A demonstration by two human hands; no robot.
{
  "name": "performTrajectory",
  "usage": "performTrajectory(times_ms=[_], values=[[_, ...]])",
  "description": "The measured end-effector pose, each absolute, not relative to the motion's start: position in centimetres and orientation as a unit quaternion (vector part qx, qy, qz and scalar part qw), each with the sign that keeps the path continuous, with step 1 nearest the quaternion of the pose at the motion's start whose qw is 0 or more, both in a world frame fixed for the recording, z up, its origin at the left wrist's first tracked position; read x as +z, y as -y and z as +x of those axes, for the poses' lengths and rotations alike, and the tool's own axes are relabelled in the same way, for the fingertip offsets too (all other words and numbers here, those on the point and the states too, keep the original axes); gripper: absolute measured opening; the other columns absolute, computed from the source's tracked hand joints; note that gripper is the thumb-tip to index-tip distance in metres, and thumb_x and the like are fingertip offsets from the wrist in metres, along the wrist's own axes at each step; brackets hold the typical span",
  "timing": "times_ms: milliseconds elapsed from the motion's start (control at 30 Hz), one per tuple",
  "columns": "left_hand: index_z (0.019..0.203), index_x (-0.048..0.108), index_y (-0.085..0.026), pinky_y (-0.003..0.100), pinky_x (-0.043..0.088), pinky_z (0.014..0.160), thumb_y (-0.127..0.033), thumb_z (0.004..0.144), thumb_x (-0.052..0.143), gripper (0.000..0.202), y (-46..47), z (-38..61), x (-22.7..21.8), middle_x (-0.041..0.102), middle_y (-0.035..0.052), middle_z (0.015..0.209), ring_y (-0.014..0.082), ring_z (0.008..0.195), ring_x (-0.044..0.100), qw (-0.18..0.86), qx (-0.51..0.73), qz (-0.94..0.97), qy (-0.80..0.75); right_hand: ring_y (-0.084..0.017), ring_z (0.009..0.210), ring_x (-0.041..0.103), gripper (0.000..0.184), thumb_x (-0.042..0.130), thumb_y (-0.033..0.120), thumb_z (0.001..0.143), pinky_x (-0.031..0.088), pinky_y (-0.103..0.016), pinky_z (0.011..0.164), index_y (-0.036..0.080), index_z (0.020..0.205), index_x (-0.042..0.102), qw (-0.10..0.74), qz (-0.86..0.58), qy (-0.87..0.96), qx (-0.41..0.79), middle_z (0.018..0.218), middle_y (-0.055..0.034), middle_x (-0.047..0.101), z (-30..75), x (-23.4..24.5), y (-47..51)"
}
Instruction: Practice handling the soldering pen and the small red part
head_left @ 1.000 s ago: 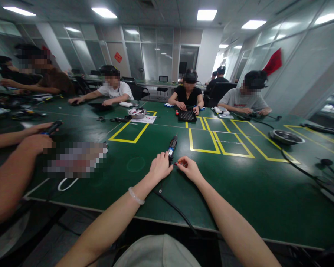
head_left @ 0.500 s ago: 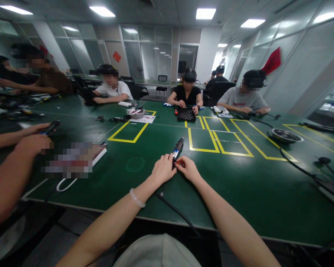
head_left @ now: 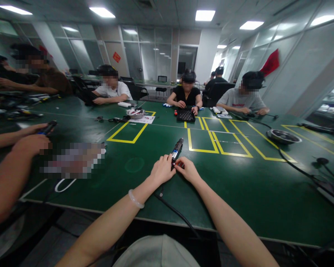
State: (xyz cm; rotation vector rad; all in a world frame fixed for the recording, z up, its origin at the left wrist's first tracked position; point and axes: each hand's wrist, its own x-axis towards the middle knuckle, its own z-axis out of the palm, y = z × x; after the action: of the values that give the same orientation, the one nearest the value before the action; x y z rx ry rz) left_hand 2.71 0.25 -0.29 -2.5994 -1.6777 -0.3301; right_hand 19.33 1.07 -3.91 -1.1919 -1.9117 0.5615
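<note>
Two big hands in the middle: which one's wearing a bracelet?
The left hand, holding the long cylindrical tool: a pale bracelet circles its wrist. The right hand has a bare wrist.

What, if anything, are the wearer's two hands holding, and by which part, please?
The left hand holds the dark cylindrical tool by its near end; the right hand pinches a small orange piece, where exactly is unclear.

Beyond the green table [head_left: 228, 200], red print [head_left: 238, 105] on a grey shirt [head_left: 228, 98] and a red diamond sign [head_left: 117, 57] are unreadable.
</note>
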Motion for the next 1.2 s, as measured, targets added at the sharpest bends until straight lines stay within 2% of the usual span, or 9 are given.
performTrajectory(times_ms=[167,367,567,733,900,1200], values=[[0.138,0.036,-0.017,0.035,0.045,0.086,-0.04,0.086,0.048,0.057,-0.29,2.63,-0.38,0.053,0.0136,0.122,0.0264,0.109,0.052,0.017,-0.111,-0.833,0.541,-0.015,0.071,0.056,0.01,0.056,0.018,0.081,0.044,-0.027,0.068,0.02,0.089,0.062,0.408,-0.456,0.76,0.22,0.086,-0.0025,0.061,19.27,-3.76,-0.89],[0.137,0.037,-0.015,0.038,0.046,0.085,-0.04,0.086,0.048,0.057,-0.29,2.53,-0.49,0.053,0.0147,0.12,0.0277,0.108,0.052,0.021,-0.109,-0.835,0.539,-0.015,0.071,0.055,0.007,0.056,0.019,0.083,0.044,-0.027,0.067,0.021,0.086,0.061,0.408,-0.459,0.76,0.212,0.085,-0.0021,0.058,19.34,-4.04,-1.14],[0.139,0.035,-0.017,0.038,0.045,0.088,-0.041,0.087,0.047,0.058,-0.28,2.54,-0.54,0.052,0.0147,0.123,0.0273,0.11,0.051,0.014,-0.105,-0.832,0.545,-0.015,0.07,0.055,0.007,0.056,0.018,0.082,0.043,-0.027,0.066,0.02,0.084,0.062,0.409,-0.46,0.761,0.206,0.082,-0.0021,0.057,19.17,-3.99,-1.17],[0.138,0.037,-0.018,0.036,0.045,0.085,-0.043,0.088,0.046,0.056,-0.28,2.56,-0.32,0.054,0.0137,0.12,0.0266,0.108,0.052,0.012,-0.107,-0.83,0.547,-0.016,0.067,0.055,0.005,0.057,0.021,0.082,0.043,-0.027,0.064,0.021,0.082,0.061,0.422,-0.465,0.748,0.213,0.078,-0.0022,0.06,19.01,-3.8,-1.13],[0.135,0.039,-0.019,0.035,0.045,0.083,-0.046,0.091,0.043,0.052,-0.4,2.66,-0.35,0.055,0.0128,0.116,0.0262,0.105,0.054,0.019,-0.109,-0.827,0.552,-0.017,0.069,0.057,0.011,0.056,0.025,0.085,0.043,-0.029,0.066,0.02,0.079,0.064,0.418,-0.466,0.755,0.193,0.077,-0.0036,0.062,19.27,-3.7,-1.18],[0.142,0.034,-0.019,0.037,0.044,0.083,-0.044,0.092,0.044,0.056,-0.52,2.52,-0.09,0.054,0.0141,0.116,0.0275,0.104,0.054,0.048,-0.096,-0.828,0.55,-0.017,0.071,0.057,0.015,0.053,0.027,0.087,0.044,-0.029,0.067,0.02,0.091,0.065,0.423,-0.465,0.748,0.213,0.085,-0.004,0.066,19.18,-3.24,-0.54]])
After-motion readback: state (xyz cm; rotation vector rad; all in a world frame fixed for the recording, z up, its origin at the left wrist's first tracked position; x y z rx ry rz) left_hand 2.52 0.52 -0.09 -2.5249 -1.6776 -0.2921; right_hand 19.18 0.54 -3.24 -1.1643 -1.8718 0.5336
